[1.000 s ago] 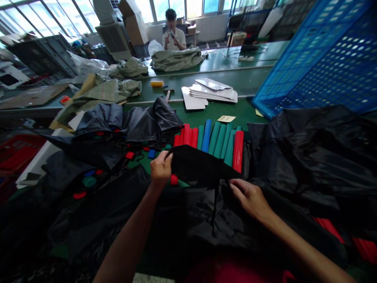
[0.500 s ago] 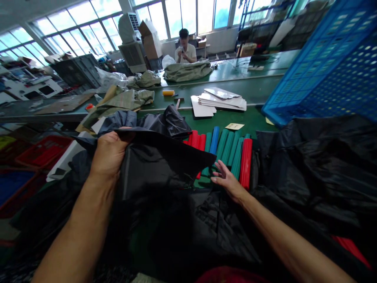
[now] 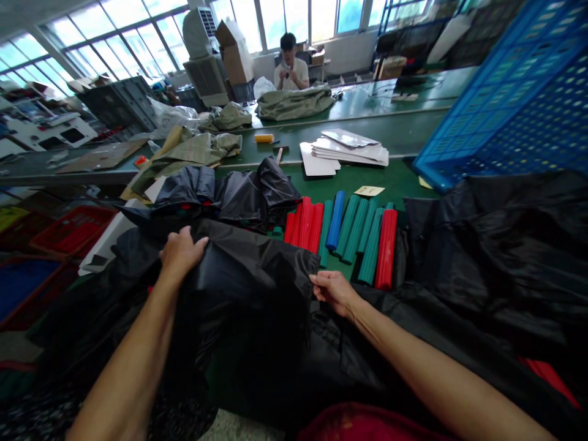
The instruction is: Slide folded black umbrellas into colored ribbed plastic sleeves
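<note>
A sheet of black fabric (image 3: pixel 257 263) lies spread in front of me. My left hand (image 3: pixel 182 251) rests on its left part, fingers apart and pointing forward. At the right edge of the fabric my right hand (image 3: pixel 333 289) pinches the corner between thumb and fingers. Just beyond that hand lie ribbed rolls on the green table: red ones (image 3: pixel 305 223), a blue one (image 3: pixel 335 220), several green ones (image 3: pixel 353 226) and a longer red one (image 3: pixel 386 250). Folded black bundles (image 3: pixel 257 193) sit behind the fabric.
White boards (image 3: pixel 349 150) are stacked on the table (image 3: pixel 390 131). A blue perforated crate (image 3: pixel 500 104) stands at the right, above more black fabric (image 3: pixel 505 245). Red crates (image 3: pixel 73 229) are at the left. A person (image 3: pixel 291 67) sits across the table.
My right hand has closed on the fabric's right corner. The fabric has come down lower and flatter. My left hand has loosened from its grip on the raised edge and spread its fingers.
</note>
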Demonstrator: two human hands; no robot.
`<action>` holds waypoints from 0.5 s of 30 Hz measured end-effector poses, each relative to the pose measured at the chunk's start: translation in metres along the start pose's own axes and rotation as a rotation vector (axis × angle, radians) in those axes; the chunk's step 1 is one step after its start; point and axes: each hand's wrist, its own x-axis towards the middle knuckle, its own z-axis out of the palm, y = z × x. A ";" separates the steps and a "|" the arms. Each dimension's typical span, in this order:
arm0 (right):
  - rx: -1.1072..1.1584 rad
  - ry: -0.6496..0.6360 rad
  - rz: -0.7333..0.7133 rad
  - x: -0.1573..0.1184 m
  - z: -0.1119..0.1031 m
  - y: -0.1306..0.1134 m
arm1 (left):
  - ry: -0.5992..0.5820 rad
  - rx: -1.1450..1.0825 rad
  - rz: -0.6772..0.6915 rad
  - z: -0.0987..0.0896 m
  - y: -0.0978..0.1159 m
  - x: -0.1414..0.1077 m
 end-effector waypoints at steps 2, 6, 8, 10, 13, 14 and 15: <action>-0.016 0.053 0.002 0.009 0.004 0.004 | 0.114 0.335 0.123 0.012 0.005 -0.022; -0.027 0.091 -0.004 0.018 0.016 0.014 | -0.215 0.241 0.355 0.070 0.017 -0.106; -0.029 0.068 -0.011 0.017 0.020 0.017 | -0.457 0.133 0.362 0.107 0.015 -0.149; -0.041 0.040 -0.017 0.014 0.020 0.018 | -0.502 0.028 0.232 0.137 0.008 -0.180; -0.081 0.017 -0.002 0.013 0.015 0.019 | -0.537 -0.205 0.064 0.160 -0.007 -0.197; -0.098 0.013 0.007 0.012 0.013 0.019 | -0.564 -0.289 0.028 0.163 -0.010 -0.197; -0.116 0.007 0.016 0.012 0.012 0.019 | -0.595 -0.369 -0.005 0.165 -0.014 -0.196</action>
